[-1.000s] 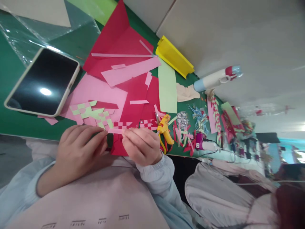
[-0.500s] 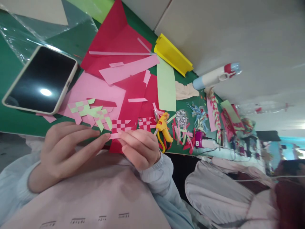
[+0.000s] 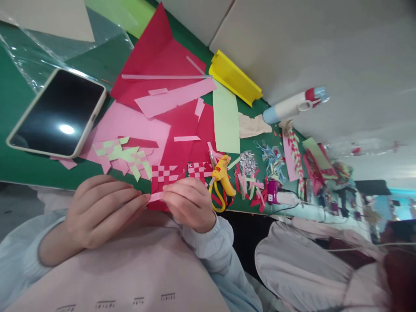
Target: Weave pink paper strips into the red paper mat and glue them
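Note:
My left hand and my right hand meet at the near edge of a green table. Between their fingertips they pinch a short pink paper strip. The strip belongs to a red and pink woven paper piece that lies just beyond my fingers. A second small red and pink woven piece lies to its right. A pink and light green woven piece lies to the left on pink paper.
A tablet with a dark screen lies at the left. Red, pink and green paper sheets cover the table's middle. A yellow glue gun, paper scraps, a yellow paper tray and a bottle lie to the right. Another person sits at the right.
My left hand drew back to the left along the pink strip, then closed in again. Both hands sit slightly nearer the table edge. The red paper under them shows more.

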Demonstrator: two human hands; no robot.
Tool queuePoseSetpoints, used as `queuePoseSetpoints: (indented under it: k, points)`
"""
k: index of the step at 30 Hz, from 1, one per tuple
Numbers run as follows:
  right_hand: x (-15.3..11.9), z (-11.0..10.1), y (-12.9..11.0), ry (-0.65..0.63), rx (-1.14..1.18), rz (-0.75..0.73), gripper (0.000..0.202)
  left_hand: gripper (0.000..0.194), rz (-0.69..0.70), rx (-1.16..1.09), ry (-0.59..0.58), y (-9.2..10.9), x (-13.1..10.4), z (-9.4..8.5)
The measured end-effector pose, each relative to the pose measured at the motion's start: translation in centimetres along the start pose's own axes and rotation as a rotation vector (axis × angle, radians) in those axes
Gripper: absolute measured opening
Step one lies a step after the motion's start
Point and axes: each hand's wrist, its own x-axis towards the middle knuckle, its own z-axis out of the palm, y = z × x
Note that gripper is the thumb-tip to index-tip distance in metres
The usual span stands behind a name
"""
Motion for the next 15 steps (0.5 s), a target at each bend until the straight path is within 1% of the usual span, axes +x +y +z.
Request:
queuePoseSetpoints:
  k: [3,5,8,10,12,15]
  points:
    - [-0.5,0.0,-0.3,-0.075,-0.084,0.027,0.019,0.031,0.008,0.003,-0.024,0.0,-0.3,0.1]
    - [-0.4,-0.3,-0.5,-0.055,-0.115,0.004,0.021,0.032,-0.017,0.012,-0.015,0.1,-0.2,0.1]
    - [0.1,-0.9,-0.7,0.019,-0.093,-0.044,0.023,0.038,-0.059,0.022,-0.003,0.2,0.0,0.0]
    - [0.1,-1.2,-0.8,0.039,-0.102,-0.066,0.024,0.041,-0.081,0.031,0.021,0.2,0.1,0.0]
    - [-0.1,-1.3,-0.8,0.034,-0.139,-0.09,0.024,0.04,-0.093,0.029,0.036,0.2,0.1,-0.2]
    - [-0.8,-1.1,-0.6,-0.005,-0.179,-0.135,0.021,0.037,-0.081,0.025,0.02,0.2,0.0,-0.4]
